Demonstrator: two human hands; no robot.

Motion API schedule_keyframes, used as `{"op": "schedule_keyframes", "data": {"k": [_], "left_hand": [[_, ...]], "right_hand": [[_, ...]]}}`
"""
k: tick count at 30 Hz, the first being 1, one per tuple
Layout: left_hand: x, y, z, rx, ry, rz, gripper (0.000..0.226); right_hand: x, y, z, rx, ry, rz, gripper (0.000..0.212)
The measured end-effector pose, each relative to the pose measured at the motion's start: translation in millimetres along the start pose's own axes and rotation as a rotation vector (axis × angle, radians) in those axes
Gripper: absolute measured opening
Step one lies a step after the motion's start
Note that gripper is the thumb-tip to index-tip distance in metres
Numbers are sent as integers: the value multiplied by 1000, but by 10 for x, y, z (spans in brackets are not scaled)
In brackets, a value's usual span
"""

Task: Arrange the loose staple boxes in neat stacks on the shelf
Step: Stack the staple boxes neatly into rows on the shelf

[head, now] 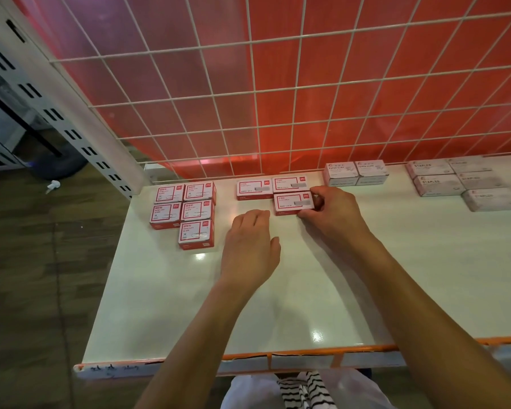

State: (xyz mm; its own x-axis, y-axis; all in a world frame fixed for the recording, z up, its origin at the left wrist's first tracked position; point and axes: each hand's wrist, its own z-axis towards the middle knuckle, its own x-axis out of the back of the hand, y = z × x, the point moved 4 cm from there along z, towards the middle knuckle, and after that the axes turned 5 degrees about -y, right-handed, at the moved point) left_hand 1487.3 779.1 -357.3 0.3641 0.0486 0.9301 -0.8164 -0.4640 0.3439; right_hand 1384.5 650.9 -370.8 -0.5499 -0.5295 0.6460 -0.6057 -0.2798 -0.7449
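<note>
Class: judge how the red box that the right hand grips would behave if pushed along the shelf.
The box lies flat and low, so it will probably slide, not tip or roll. The shelf looks glossy, so it may slide easily. Its crisp square edges suggest stiff card that the right hand can pinch firmly.

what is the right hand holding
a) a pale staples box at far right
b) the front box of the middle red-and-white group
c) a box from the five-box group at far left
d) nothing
B: the right hand pinches the right end of the front box in the middle group, with the thumb at the box's near corner.
</note>
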Motion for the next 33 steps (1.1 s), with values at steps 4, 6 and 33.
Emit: {"op": "schedule_keyframes", "data": {"k": [4, 6, 33], "left_hand": [[-21, 27, 66, 10, 2, -4, 53], [-24, 39, 96, 23, 1, -16, 55], [156, -37, 559, 22, 45, 74, 52]], "right_hand": [[-11, 27, -1, 3, 12, 10, 36], [-11, 32, 3, 5, -3, 24, 37], [-17, -332, 379, 250, -327, -374, 78]]}}
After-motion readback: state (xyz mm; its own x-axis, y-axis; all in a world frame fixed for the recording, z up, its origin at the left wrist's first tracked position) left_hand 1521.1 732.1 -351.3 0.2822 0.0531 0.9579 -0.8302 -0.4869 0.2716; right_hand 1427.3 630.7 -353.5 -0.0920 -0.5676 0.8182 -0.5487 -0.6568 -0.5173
